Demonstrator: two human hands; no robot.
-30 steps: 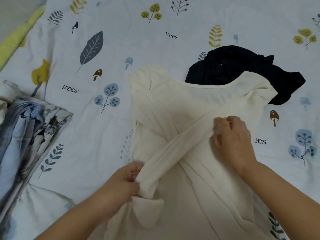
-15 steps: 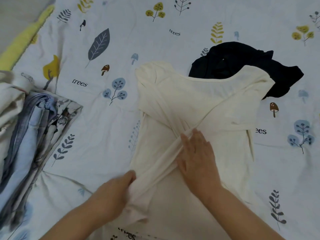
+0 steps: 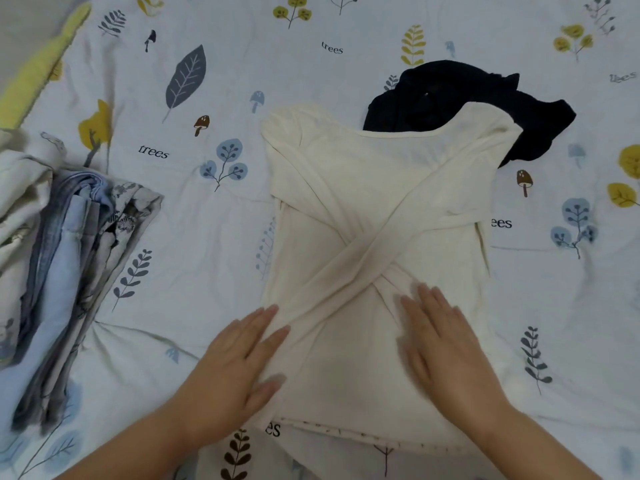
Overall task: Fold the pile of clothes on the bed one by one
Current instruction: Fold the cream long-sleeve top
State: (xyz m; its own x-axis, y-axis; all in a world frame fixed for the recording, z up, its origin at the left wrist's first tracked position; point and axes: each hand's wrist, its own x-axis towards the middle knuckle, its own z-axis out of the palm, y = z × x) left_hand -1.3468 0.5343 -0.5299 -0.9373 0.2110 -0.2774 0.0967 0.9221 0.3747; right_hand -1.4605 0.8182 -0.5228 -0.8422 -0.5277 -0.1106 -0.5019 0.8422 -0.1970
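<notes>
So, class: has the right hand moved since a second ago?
Yes. The right hand has come down the cream top, away from the black garment, and now lies flat.

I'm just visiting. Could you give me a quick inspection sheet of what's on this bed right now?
Surface: bedsheet printed with leaves, mushrooms and "trees".
Job's things: cream top lies flat, long sleeves crossed over its front; dark garment crumpled behind it, partly under its shoulder.
Clutter: stack of folded clothes at the left.
Hands: left hand and right hand press flat on the cream top.
Cables: nothing seen.
Surroundings: yellow edge at the far left.
</notes>
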